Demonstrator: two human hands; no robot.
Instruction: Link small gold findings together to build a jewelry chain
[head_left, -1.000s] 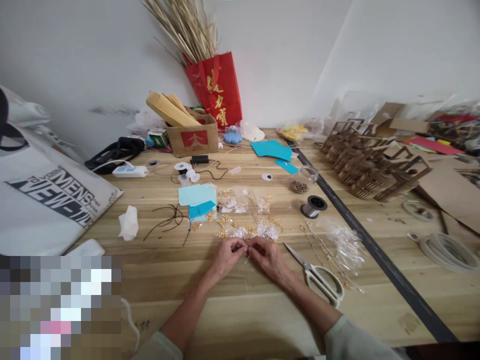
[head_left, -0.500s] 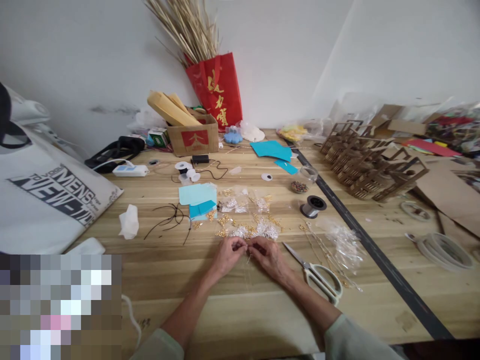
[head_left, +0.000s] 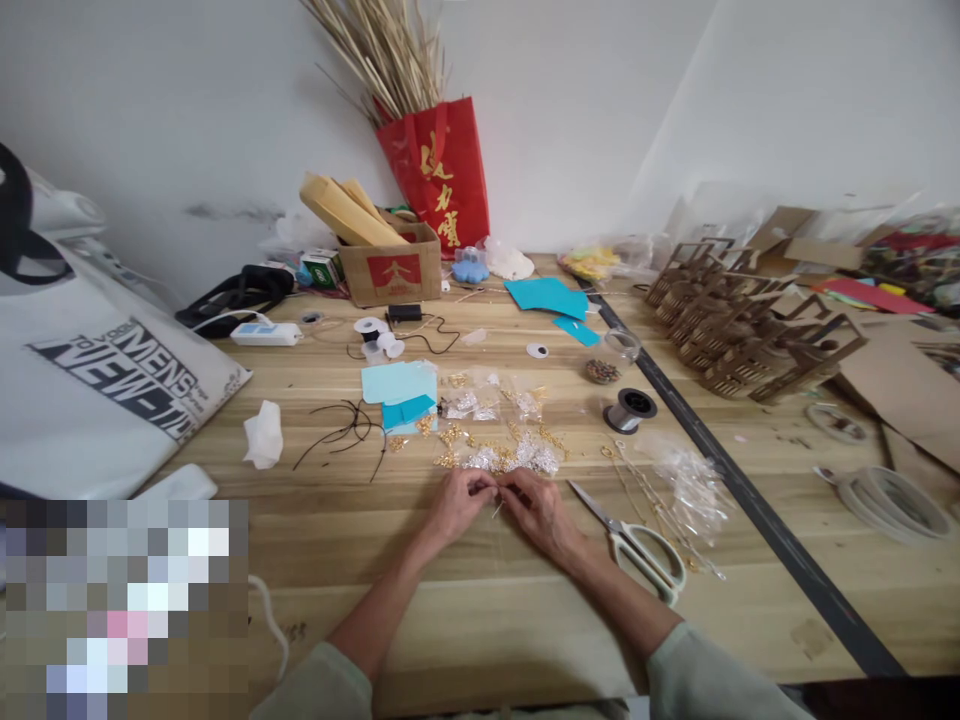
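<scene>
My left hand (head_left: 465, 505) and my right hand (head_left: 534, 508) meet over the middle of the table, fingertips pinched together. A thin, pale thread-like strand (head_left: 496, 510) hangs below the pinch; its exact kind is too small to tell. Just beyond my fingers lie loose silver beads (head_left: 534, 455) and gold beads (head_left: 450, 436) in small heaps. Small clear bags of beads (head_left: 466, 404) sit behind them. Right of my right hand rests a pair of scissors (head_left: 634, 545) with pale handles, blades pointing away. Gold and silver chains (head_left: 637, 480) lie past the scissors.
A wire spool (head_left: 628, 411) and a jar of small beads (head_left: 604, 368) stand to the right, near a dark strip (head_left: 739, 485) across the table. Wooden baskets (head_left: 750, 320) crowd the far right. Blue cards (head_left: 405, 385) and black cords (head_left: 349, 430) lie left; a white bag (head_left: 112, 390) stands beyond.
The view has shifted slightly, moving the whole scene a little to the right and up. Both hands keep their pinch with almost no visible movement.
</scene>
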